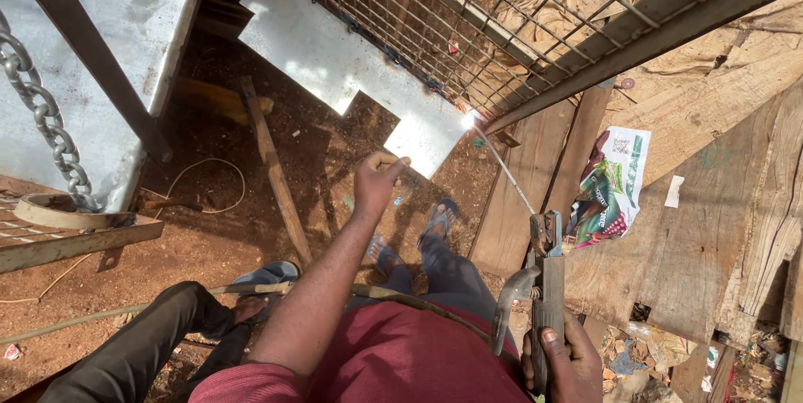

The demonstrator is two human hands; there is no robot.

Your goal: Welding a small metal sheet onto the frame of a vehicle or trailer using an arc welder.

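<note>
Sheet-metal panel [343, 68] leans against the wire-mesh frame [468, 18], lower corner over red dirt, just ahead of the person's feet. Left hand [376, 179] pinches the panel's bottom edge, fingers closed on it, likely to keep it flush to the frame bar. Right hand [569, 361] is clenched round the electrode holder [544, 286]; welding rod [506, 173] runs up to the bright arc spot [468, 120] at the panel/frame joint. Another person's leg [150, 328] at lower left. Packaging: one crumpled printed bag [611, 190], white, green and red, lying flat on the wooden planks [719, 202] right of the rod. Chain [46, 119] hangs at left.
</note>
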